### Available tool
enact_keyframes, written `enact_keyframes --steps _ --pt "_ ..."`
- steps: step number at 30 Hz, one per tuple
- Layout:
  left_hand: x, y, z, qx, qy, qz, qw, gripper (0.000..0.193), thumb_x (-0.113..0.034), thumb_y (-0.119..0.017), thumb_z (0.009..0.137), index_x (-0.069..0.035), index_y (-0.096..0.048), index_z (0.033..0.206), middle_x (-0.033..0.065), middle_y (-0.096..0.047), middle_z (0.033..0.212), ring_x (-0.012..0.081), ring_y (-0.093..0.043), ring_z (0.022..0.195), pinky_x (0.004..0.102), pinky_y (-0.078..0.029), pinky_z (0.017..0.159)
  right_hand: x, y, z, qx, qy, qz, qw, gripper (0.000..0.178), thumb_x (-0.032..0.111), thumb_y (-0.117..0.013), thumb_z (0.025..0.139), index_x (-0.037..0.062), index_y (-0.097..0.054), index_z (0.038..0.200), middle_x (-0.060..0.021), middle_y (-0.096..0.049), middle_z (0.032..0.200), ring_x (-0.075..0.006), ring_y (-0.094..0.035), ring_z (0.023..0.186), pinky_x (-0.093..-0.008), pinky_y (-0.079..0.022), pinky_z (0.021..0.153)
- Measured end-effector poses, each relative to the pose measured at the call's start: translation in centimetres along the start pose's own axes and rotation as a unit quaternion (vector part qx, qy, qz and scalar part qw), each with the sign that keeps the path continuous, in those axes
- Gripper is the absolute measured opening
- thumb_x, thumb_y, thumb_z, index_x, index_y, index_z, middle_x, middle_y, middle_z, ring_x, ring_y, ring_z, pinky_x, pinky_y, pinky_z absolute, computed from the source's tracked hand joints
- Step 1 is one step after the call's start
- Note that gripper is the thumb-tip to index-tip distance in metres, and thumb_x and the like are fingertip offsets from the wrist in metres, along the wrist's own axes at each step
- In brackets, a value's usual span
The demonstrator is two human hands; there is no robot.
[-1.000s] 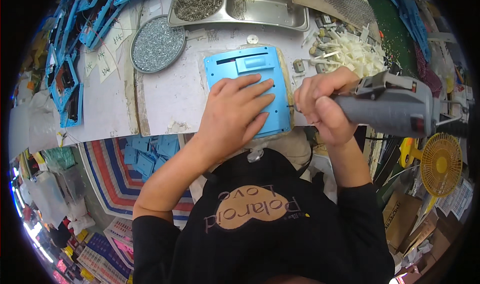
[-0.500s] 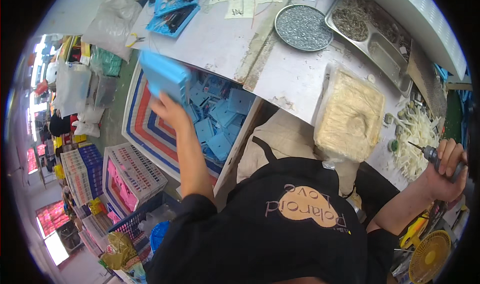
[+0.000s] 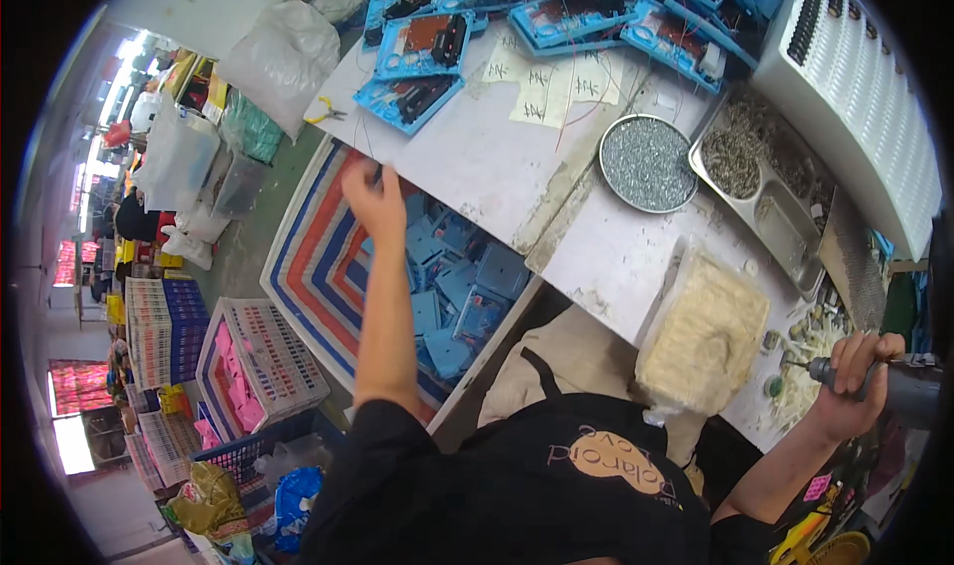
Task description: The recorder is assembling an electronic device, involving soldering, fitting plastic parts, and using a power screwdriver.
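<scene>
My left hand (image 3: 376, 199) is above the near edge of a box lined with striped sheeting (image 3: 316, 235), beside the table edge. Its fingers and thumb are apart, with nothing seen between them. Below and to its right, inside the box, lies a heap of blue plastic casings (image 3: 459, 285). At the far right my right hand (image 3: 853, 386) is closed around a grey electric screwdriver (image 3: 909, 394). The tool's tip points left, over a pile of white plastic pieces (image 3: 803, 371).
Open blue casings with wires (image 3: 427, 48) lie along the far side of the table. A round tray of screws (image 3: 648, 163), a metal compartment tray (image 3: 780, 229) and a wrapped yellowish block (image 3: 704, 331) stand to the right. Yellow-handled cutters (image 3: 326, 112) lie at the table's left corner.
The blue casing that my left hand held is out of it. The view has shifted, showing more of the far table. My right hand still holds the screwdriver.
</scene>
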State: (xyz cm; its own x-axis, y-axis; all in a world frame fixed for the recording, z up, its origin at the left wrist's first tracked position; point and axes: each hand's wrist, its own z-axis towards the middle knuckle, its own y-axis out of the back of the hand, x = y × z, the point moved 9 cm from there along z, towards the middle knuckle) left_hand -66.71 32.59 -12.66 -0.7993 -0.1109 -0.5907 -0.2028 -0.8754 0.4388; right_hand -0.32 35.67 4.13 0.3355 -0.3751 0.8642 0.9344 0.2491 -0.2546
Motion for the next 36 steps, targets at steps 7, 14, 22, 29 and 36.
enact_keyframes --steps 7,14,22,29,36 --pt "-12.2 -18.3 14.9 0.204 -0.137 0.35 0.904 0.066 -0.049 -0.081 0.075 -0.003 -0.062 0.117 0.0171 -0.07 0.111 0.0354 -0.064 0.11 0.0458 -0.051 0.092 -0.8 1.4 0.7 -0.054 -0.017 -0.069 0.996 0.04 0.024 -0.059 0.098 0.0017 -0.048 0.13 0.0024 -0.044 0.072 -0.0067 -0.04 0.062 -0.0273 -0.032 0.063" --pt "-15.7 -16.6 18.7 0.342 -0.065 0.233 0.908 0.072 -0.053 -0.079 0.074 -0.003 -0.063 0.123 0.0188 -0.073 0.104 0.028 -0.071 0.103 0.041 -0.054 0.088 6.7 1.4 -3.8 -0.194 0.232 -0.457 0.837 0.06 0.013 -0.059 0.093 -0.011 -0.038 0.143 -0.0274 -0.048 0.139 -0.0396 -0.049 0.133 -0.0517 -0.038 0.113" --pt "-36.5 -6.6 5.5 0.531 -0.036 -0.213 0.819 0.054 -0.039 -0.071 0.089 -0.009 -0.061 0.133 0.0016 -0.063 0.099 0.0079 -0.058 0.085 0.0218 -0.045 0.07 -9.1 -16.8 1.0 0.121 0.007 -0.285 0.951 0.12 0.038 -0.089 0.07 -0.0068 -0.018 0.157 -0.0298 -0.028 0.158 -0.0445 -0.034 0.143 -0.0498 -0.031 0.117" --pt "-45.3 -4.4 -6.1 0.604 -0.088 -0.339 0.716 0.05 -0.021 -0.071 0.092 -0.002 -0.055 0.135 -0.0014 -0.06 0.086 0.0062 -0.057 0.079 0.0217 -0.045 0.071 -9.6 -11.2 -1.7 -0.037 -0.101 -0.002 0.994 0.062 0.03 -0.062 0.096 -0.0043 -0.041 0.143 -0.019 -0.059 0.128 -0.026 -0.061 0.113 -0.0376 -0.049 0.098" --pt "-43.2 -3.3 -15.0 0.581 -0.308 -0.355 0.664 0.046 -0.019 -0.082 0.079 -0.005 -0.064 0.119 0.0061 -0.066 0.09 0.0225 -0.065 0.076 0.0323 -0.051 0.067 -8.5 -1.5 -9.2 -0.073 -0.199 -0.13 0.969 0.042 0.036 -0.052 0.106 -0.0041 -0.062 0.113 -0.0033 -0.066 0.095 -0.0068 -0.054 0.081 -0.0219 -0.044 0.071"
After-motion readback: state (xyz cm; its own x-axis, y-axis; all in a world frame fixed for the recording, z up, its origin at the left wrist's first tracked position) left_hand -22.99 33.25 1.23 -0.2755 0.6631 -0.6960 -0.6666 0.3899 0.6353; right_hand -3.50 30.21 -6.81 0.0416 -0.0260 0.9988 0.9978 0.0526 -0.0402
